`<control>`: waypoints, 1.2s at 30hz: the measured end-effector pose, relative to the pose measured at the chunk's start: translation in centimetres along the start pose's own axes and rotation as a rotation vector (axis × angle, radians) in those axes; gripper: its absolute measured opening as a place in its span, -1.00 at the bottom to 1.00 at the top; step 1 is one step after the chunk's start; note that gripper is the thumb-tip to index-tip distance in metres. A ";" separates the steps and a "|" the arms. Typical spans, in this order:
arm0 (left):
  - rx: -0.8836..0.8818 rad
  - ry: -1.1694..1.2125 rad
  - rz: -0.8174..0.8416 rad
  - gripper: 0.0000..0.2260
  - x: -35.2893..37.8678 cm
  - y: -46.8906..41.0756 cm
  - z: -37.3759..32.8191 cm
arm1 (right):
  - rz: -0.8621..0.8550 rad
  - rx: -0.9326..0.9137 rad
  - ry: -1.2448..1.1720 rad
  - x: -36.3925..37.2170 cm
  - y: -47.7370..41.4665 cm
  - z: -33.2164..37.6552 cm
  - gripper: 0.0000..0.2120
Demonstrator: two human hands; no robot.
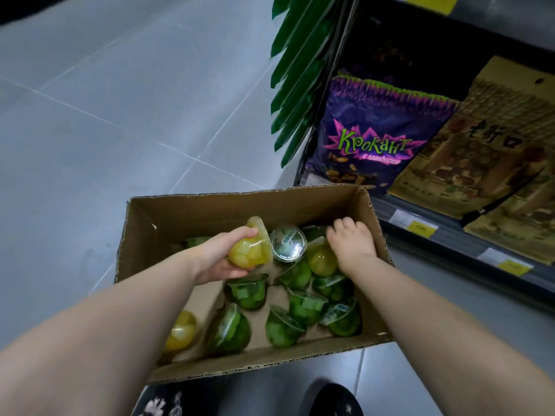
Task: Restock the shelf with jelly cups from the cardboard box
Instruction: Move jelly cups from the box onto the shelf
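- On the grey tiled floor (90, 115), left of centre, stands an open box (210, 214), its right side near the foot of the shelf (450, 244).
- In the box's near left corner lies a second yellow cup (181, 330) on its side, partly hidden by the left forearm.
- The left hand (219, 259) reaches over the left half of the box. Its fingers and thumb are curled round a yellow cup (250, 250), which is tilted with its lid turned to the right.
- Green cups (282, 327) lie jumbled over the middle and right of the box bottom, some on their sides, some touching, with bare cardboard between a few.
- A lid-up cup (288, 243) sits just to the right of the held one, its clear round lid facing the camera.
- The right hand (351, 241) is in the far right corner of the box, back of the hand up and fingers bent down among the cups. The fingertips are hidden, so I cannot tell whether they hold anything.
- A dark shoe (333, 400) shows at the bottom edge, in front of the box.
- Long green leaves (300, 70) hang at the shelf's left end.
- A purple bag (375, 139) stands on the shelf, with brown bags (495, 151) just beside it on the right.
- Yellow price tags (420, 226) line the shelf's front edge.
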State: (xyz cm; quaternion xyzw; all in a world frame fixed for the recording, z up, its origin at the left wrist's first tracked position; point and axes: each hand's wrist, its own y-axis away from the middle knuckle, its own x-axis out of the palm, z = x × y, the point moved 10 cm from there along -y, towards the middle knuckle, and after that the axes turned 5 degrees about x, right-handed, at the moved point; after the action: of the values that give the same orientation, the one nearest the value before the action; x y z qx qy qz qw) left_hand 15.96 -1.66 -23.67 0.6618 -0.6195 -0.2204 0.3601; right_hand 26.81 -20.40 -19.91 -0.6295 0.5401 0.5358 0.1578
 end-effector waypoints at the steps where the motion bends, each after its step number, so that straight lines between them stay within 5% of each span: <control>1: 0.011 -0.020 -0.003 -0.54 0.1 -0.2 0.0 | -0.007 0.002 -0.047 -0.2 0.4 -0.3 -0.51; 3: 0.015 -0.048 -0.008 -0.44 0.6 -0.5 0.1 | 0.014 0.025 -0.239 -0.6 1.3 -1.1 -0.37; 5: 0.031 -0.023 -0.008 -0.55 1.8 -0.7 -0.4 | 0.066 0.100 -0.525 -1.0 2.2 -2.1 -0.28; 9: 0.017 -0.016 0.026 -0.53 4.2 -0.8 -1.7 | 0.171 0.269 -0.957 -0.7 3.7 -4.0 -0.28; 16: -0.008 -0.095 0.038 -0.69 6.5 7.4 -8.4 | 0.229 0.367 -1.244 -6.1 10.0 -7.9 -0.28; 19: 0.029 -0.213 0.057 -0.48 7.9 13.6 -14.8 | 0.216 0.468 -1.385 -11.4 14.9 -11.3 -0.39; 23: 0.196 -0.250 0.103 -0.22 12.6 22.3 -26.5 | 0.101 0.610 -1.499 -21.0 21.0 -18.4 -0.44; 28: 0.383 -0.314 0.215 -0.27 21.2 34.8 -40.6 | -0.190 0.786 -1.663 -35.1 30.2 -29.5 -0.38; 36: 0.763 -0.503 0.240 -0.22 34.7 53.8 -56.5 | -0.602 0.658 -1.677 -51.7 44.3 -43.9 -0.25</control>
State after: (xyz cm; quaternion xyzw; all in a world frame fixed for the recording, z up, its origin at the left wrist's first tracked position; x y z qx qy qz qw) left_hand 26.75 -22.64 58.41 0.5964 -0.7965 -0.0875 -0.0470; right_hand 19.54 -44.37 57.13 -0.0764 0.1897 0.5711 0.7950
